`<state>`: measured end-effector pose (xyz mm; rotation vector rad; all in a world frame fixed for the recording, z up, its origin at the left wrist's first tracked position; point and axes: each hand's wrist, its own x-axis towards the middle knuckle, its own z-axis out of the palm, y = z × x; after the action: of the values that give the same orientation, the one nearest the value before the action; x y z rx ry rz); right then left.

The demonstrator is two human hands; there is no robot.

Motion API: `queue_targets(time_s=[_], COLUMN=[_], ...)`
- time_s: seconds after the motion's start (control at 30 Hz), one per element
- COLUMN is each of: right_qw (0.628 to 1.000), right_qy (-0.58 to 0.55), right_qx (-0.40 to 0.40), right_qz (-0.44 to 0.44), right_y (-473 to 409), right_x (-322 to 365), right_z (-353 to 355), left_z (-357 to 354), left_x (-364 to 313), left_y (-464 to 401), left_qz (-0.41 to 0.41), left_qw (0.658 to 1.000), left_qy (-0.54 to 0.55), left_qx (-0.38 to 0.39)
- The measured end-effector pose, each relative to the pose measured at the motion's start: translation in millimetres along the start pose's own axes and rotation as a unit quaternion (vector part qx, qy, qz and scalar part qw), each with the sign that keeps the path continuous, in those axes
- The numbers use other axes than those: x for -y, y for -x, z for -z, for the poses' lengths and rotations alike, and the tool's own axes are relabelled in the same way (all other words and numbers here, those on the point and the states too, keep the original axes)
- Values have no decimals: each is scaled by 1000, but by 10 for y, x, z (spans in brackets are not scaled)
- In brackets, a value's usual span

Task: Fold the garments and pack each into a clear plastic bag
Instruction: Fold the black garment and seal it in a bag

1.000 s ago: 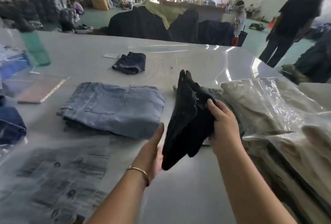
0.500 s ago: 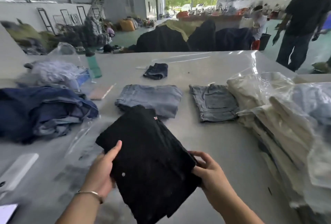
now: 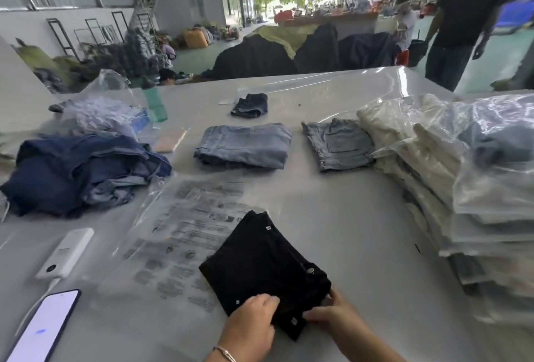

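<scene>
A folded black garment (image 3: 260,266) lies near the table's front edge, partly over a clear plastic bag (image 3: 185,234) with grey printing. My left hand (image 3: 250,324) grips its near corner. My right hand (image 3: 332,314) pinches the near right edge. Behind it lie two folded light denim pieces (image 3: 244,144) (image 3: 338,143) and a small dark denim piece (image 3: 250,105).
A stack of bagged garments (image 3: 450,176) fills the right side. A heap of dark blue denim (image 3: 78,171) lies at the left. A white power bank (image 3: 65,253) and a phone (image 3: 40,330) sit front left. A green bottle (image 3: 154,100) stands behind. A person (image 3: 462,20) stands at far right.
The black garment has come down from mid-air onto the table and the plastic bag. Both hands have moved to its near edge. The view has shifted left.
</scene>
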<state>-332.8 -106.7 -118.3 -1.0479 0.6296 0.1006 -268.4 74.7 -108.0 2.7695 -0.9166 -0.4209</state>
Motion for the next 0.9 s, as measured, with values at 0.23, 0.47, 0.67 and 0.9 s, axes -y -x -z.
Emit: queue_targets(time_s=[0.23, 0.47, 0.67, 0.9], right_qw=[978, 787, 435, 452], right_qy=[140, 300, 459, 573], right_qx=[-124, -300, -391, -344], right_qz=[92, 448, 669, 590], right_y=[82, 453, 548, 124], right_x=[69, 1460, 2183, 808], right_z=[-312, -642, -1033, -182], left_z=[1210, 2494, 3044, 1496], left_x=[-2, 387, 564, 1076], left_y=[-49, -145, -351, 12], left_qz=[-36, -86, -57, -150], left_qw=[930, 891, 823, 851], left_qy=[293, 109, -27, -101], left_qx=[-219, -432, -564, -493])
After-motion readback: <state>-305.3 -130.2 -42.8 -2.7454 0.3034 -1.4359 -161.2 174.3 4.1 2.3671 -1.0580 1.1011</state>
